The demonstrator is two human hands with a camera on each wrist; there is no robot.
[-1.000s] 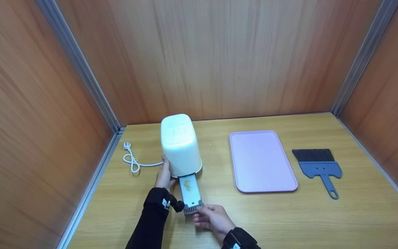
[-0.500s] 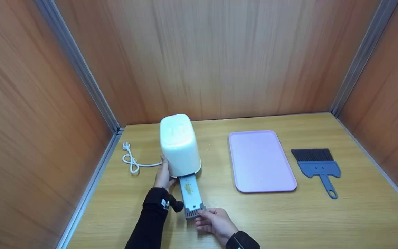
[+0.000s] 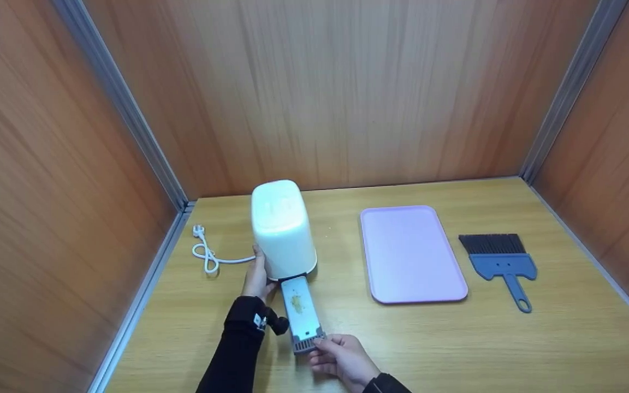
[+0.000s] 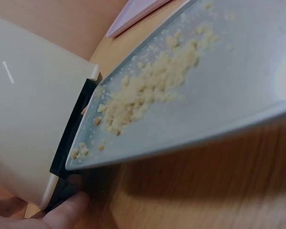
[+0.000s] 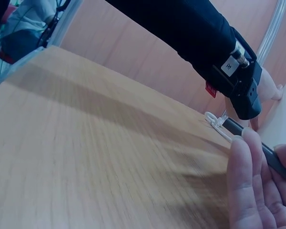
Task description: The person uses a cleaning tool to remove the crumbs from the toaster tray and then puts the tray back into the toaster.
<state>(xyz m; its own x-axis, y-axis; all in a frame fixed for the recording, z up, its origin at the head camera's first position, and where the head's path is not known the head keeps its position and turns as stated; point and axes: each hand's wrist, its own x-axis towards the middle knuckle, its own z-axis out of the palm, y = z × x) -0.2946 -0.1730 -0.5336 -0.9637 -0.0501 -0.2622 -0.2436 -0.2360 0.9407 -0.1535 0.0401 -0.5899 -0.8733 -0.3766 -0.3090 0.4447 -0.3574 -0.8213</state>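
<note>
A white toaster [image 3: 283,232] stands at the middle left of the table, its near end facing me. My left hand [image 3: 256,281] holds its left side low down, the thumb at the bottom edge in the left wrist view. Out of the dark slot at the toaster's base comes a long, light crumb tray [image 3: 307,322]. Pale crumbs [image 4: 152,83] lie on it, heaped towards the toaster. My right hand [image 3: 342,357] pinches the tray's grey slotted end [image 3: 307,345] between thumb and fingers, and the tray's far end is right at the slot.
The toaster's white cord [image 3: 211,256] lies looped with its plug on the left. A pink tray [image 3: 413,254] is to the right. Beyond that lies a blue brush [image 3: 503,266] with dark bristles. Wooden panels [image 3: 347,93] enclose the table's back and sides.
My right hand has drawn the crumb tray towards me, so more of it shows outside the toaster. The left hand and toaster stay in place.
</note>
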